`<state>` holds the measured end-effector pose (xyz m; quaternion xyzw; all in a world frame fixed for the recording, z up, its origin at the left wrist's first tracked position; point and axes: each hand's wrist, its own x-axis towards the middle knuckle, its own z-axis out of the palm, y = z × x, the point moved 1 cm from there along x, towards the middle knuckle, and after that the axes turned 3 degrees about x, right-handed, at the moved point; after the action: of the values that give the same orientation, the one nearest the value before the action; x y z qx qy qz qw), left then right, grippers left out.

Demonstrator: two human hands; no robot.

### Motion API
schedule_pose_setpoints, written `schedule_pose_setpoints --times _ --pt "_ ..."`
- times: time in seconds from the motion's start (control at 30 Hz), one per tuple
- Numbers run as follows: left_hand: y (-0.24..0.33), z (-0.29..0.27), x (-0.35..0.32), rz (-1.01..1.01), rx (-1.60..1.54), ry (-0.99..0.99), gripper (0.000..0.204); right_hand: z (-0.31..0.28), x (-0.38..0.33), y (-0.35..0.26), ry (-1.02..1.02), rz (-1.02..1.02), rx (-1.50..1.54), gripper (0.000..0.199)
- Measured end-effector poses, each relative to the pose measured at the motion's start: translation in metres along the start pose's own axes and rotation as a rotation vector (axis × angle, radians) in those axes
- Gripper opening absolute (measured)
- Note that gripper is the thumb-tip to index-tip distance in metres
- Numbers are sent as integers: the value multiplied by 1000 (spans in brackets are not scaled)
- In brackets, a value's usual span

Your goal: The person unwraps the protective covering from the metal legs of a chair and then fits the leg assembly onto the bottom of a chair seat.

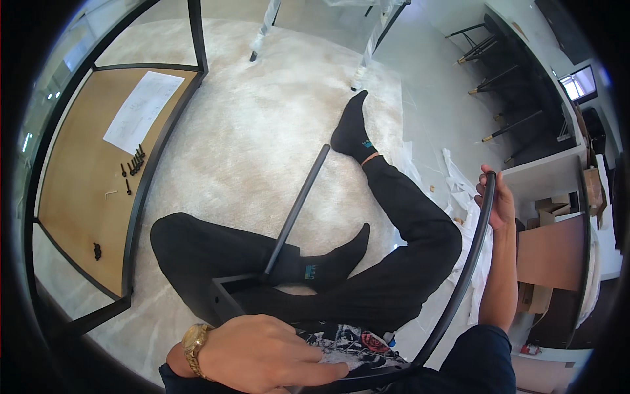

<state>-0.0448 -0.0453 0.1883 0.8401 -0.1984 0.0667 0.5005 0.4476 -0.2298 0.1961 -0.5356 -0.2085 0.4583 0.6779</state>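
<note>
A black metal tube frame (pixel 462 285) lies across my lap. One leg (pixel 298 207) points away over the rug, and the other rises on the right. My right hand (pixel 500 200) is closed around the far end of that right leg, its fingers partly behind the tube. Over the near part of the frame, at the lower edge, my left hand (pixel 269 354) is curled with its fingers together. A gold watch (pixel 195 343) is on that wrist. Beside the left hand, a flat black corner piece with a hole (pixel 228 299) joins the far-pointing leg. The frame's lowest part is cut off.
On the left stands a black-framed unit with a brown board (pixel 79 197). It bears a paper sheet (pixel 144 108), several black bolts (pixel 136 161), an L-shaped hex key (pixel 111 193) and a small dark heap (pixel 98 251). White wrapping (pixel 459 180) lies to the right, near stools (pixel 505 82).
</note>
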Motion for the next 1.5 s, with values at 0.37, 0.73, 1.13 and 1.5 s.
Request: schedule_pose_setpoints --times 0.37,0.73,1.13,1.5 --pt "2 0 1 12 3 10 54 -28 -4 8 -19 -61 -29 39" --pt "14 -7 7 4 -18 67 47 -27 -1 -3 -24 -48 -77 42" --pt "15 -7 4 21 -14 88 45 -12 1 -2 -30 -46 7 38" --pt "15 -7 1 16 8 29 41 3 2 -14 -82 -41 -46 36"
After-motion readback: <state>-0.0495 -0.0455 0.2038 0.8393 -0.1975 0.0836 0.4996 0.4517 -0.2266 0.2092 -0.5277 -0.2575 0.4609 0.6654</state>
